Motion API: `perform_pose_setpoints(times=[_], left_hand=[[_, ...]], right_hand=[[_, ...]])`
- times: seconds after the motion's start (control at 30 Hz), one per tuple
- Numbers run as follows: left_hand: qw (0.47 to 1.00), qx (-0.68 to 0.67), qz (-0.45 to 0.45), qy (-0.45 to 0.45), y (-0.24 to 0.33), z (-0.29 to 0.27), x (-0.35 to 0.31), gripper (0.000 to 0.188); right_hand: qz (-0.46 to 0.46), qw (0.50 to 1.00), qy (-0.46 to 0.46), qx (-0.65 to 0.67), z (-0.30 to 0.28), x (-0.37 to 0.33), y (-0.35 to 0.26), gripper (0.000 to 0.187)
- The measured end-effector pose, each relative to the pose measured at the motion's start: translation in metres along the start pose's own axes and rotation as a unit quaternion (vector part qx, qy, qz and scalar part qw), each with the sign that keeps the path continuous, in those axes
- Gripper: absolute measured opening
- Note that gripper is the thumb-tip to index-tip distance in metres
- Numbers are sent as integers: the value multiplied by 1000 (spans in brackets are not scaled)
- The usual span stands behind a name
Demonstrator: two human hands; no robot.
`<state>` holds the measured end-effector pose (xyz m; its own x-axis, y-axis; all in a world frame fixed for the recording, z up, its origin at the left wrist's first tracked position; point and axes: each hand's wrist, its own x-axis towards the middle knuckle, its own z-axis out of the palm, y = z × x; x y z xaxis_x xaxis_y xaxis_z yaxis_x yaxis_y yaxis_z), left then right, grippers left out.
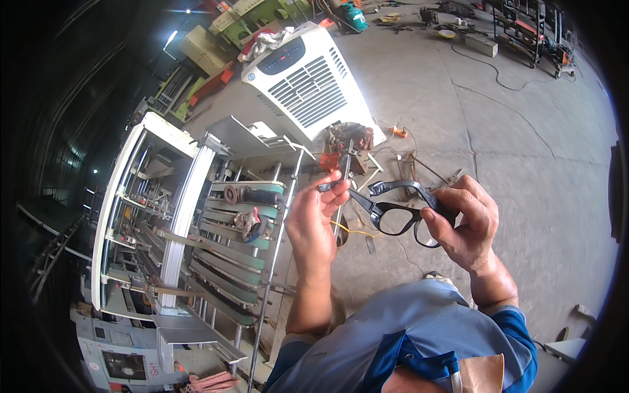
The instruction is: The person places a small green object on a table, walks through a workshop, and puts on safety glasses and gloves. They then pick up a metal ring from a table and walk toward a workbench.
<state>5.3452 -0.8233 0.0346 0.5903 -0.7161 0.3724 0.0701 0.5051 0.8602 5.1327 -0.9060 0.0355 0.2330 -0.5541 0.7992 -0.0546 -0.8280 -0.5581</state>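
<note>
A pair of black-framed glasses (375, 211) is held up in front of me, between my two hands. My right hand (473, 226) is closed on the front of the frame at one side, thumb over the edge of a lens, and hides part of it. One curved temple arm sticks out above the rims. The other temple arm stretches left to my left hand (313, 219), where its end lies between the raised, curled fingers.
A slatted conveyor (226, 278) with an angle grinder (252, 196) on it stands at left, beside a white-framed machine (103, 216). Ahead is a white air cooler (308, 85). A vise-like metal piece (350, 147) and cables lie on the concrete floor (524, 150).
</note>
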Motion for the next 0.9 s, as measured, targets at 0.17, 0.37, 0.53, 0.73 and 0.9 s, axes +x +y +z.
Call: perform_pose_setpoints(times=[0.17, 0.37, 0.53, 0.73, 0.9], left_hand=[[989, 110, 101, -5, -6, -10, -7, 20], [979, 132, 152, 15, -7, -24, -21, 22], [937, 271, 217, 38, 11, -27, -28, 19], [858, 405, 306, -75, 46, -16, -35, 23], [852, 407, 309, -114, 62, 5, -45, 27]], right_hand=[[-17, 1000, -1, -6, 5, -4, -14, 23], [-29, 999, -10, -14, 9, -15, -23, 21], [94, 995, -22, 1, 14, -18, -13, 15], [211, 967, -108, 93, 15, -22, -2, 43], [245, 955, -116, 118, 21, -24, 3, 34]])
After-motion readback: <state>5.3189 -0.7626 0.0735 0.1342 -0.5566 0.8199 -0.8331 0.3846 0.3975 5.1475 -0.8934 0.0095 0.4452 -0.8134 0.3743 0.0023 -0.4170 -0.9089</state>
